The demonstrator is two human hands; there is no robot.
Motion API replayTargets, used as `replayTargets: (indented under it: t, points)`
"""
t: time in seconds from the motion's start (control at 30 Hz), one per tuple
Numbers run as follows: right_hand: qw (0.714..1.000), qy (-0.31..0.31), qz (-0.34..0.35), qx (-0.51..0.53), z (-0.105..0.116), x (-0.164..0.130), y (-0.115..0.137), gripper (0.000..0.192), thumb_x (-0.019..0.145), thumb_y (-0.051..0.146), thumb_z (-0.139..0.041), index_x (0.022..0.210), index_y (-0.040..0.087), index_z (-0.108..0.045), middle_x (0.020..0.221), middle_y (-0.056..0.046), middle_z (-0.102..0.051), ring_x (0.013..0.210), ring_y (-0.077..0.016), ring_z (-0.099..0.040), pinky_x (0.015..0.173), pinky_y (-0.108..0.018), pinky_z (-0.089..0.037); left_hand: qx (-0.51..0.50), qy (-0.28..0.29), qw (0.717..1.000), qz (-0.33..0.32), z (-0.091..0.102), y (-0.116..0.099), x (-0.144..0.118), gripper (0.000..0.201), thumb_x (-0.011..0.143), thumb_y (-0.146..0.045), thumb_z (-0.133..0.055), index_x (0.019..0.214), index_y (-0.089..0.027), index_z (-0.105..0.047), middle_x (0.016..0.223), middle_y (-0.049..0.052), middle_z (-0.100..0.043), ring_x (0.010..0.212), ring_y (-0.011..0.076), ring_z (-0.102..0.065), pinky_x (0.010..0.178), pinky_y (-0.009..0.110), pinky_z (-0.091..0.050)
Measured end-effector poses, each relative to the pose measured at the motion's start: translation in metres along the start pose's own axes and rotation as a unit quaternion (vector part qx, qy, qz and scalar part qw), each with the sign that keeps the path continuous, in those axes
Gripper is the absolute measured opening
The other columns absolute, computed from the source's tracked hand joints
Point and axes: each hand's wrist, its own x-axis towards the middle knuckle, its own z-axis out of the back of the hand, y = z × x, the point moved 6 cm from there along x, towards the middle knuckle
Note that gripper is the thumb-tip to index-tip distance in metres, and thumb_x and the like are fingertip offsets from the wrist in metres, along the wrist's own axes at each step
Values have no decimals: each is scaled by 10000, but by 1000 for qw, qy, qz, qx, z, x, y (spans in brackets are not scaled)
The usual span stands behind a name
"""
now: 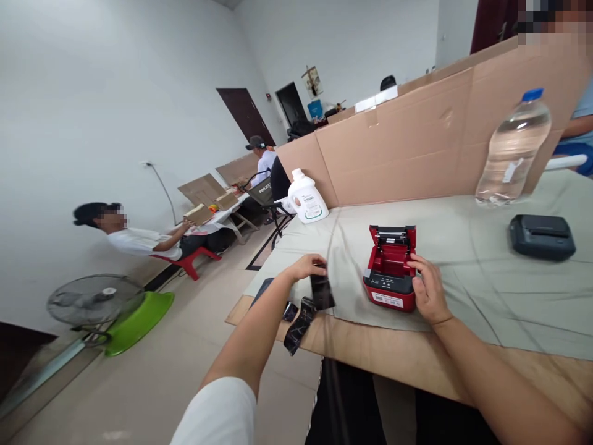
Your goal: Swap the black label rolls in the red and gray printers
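A small red printer with a black front panel sits on the grey cloth near the table's front edge, its lid standing open. My right hand rests against its right side, thumb on the body. My left hand is to the left of the printer and grips a black strip of material. The strip hangs down over the table edge, and its crumpled lower end dangles below.
A black printer lies at the right, a clear water bottle behind it, a white jug at the far left. A cardboard wall backs the table. Two people sit at the left; a floor fan stands nearby.
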Motion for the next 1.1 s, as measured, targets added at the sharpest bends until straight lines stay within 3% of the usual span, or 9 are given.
replayTargets:
  t: [0.17, 0.4, 0.57, 0.73, 0.8, 0.87, 0.97, 1.03, 1.1]
  points:
    - [1000, 4, -2, -6, 0, 1, 1, 332, 956, 346, -326, 1156, 213, -554, 1277, -134, -559, 1175, -296, -525, 982, -513, -389, 121, -58, 987, 92, 43, 71, -17, 321, 537, -282, -790, 836, -197, -712, 953, 69, -724, 1005, 283, -620, 920, 365, -440]
    - [1000, 4, -3, -4, -1, 0, -2, 324, 957, 350, -338, 1153, 214, -558, 1289, -131, -554, 1179, -292, -521, 993, -513, -387, 240, -142, 946, 165, 63, 107, -47, 445, 558, -83, -641, 974, -232, -687, 1140, 82, -681, 1159, 320, -548, 986, 425, -372]
    - [1000, 9, -9, -4, -2, -1, -4, 323, 963, 365, -337, 1158, 220, -548, 1292, -127, -550, 1195, -282, -514, 1001, -512, -384, 279, -219, 918, 179, 77, 96, -59, 384, 624, -88, -586, 990, -180, -652, 1141, 131, -626, 1112, 300, -565, 943, 369, -409]
    - [1000, 10, -15, -5, -2, 0, -4, 312, 964, 350, -338, 1160, 213, -539, 1292, -127, -549, 1195, -272, -511, 1003, -503, -384, 227, -384, 884, 141, 112, 37, -59, 450, 715, -188, -555, 1162, -141, -576, 1222, 160, -541, 1149, 318, -529, 944, 405, -435]
    - [1000, 10, -15, -6, -2, 0, -3, 302, 961, 335, -349, 1160, 211, -539, 1291, -126, -548, 1195, -272, -510, 1005, -503, -382, 120, -305, 941, 85, 96, 5, -49, 433, 683, -222, -604, 1111, -163, -615, 1092, 110, -608, 1042, 300, -577, 880, 394, -474]
    - [1000, 7, -15, -6, -1, 0, -3, 291, 960, 320, -356, 1157, 212, -540, 1291, -126, -548, 1195, -270, -508, 1003, -498, -386, -20, -68, 997, 33, 48, -32, -41, 425, 659, -277, -647, 1067, -159, -654, 951, 85, -646, 888, 279, -615, 773, 379, -503]
    - [1000, 7, -15, -8, -1, 0, -2, 283, 961, 309, -354, 1150, 210, -539, 1290, -126, -547, 1193, -268, -507, 999, -495, -389, -119, 268, 955, -52, -34, -96, -56, 492, 652, -313, -711, 1120, -169, -674, 991, 100, -677, 855, 269, -627, 760, 370, -505]
    - [1000, 11, -13, -10, -1, 1, -1, 283, 961, 314, -353, 1148, 210, -538, 1287, -127, -547, 1191, -269, -506, 997, -496, -390, -135, 294, 937, -134, -65, -130, -55, 445, 681, -268, -715, 1118, -189, -683, 1045, 98, -682, 928, 265, -627, 826, 361, -496]
    - [1000, 14, -12, -12, -1, 1, -1, 283, 962, 320, -352, 1151, 211, -533, 1285, -128, -547, 1188, -269, -504, 994, -496, -393, -141, 217, 940, -221, -81, -154, -39, 412, 691, -214, -696, 1103, -212, -692, 1052, 80, -685, 955, 252, -623, 852, 352, -491]
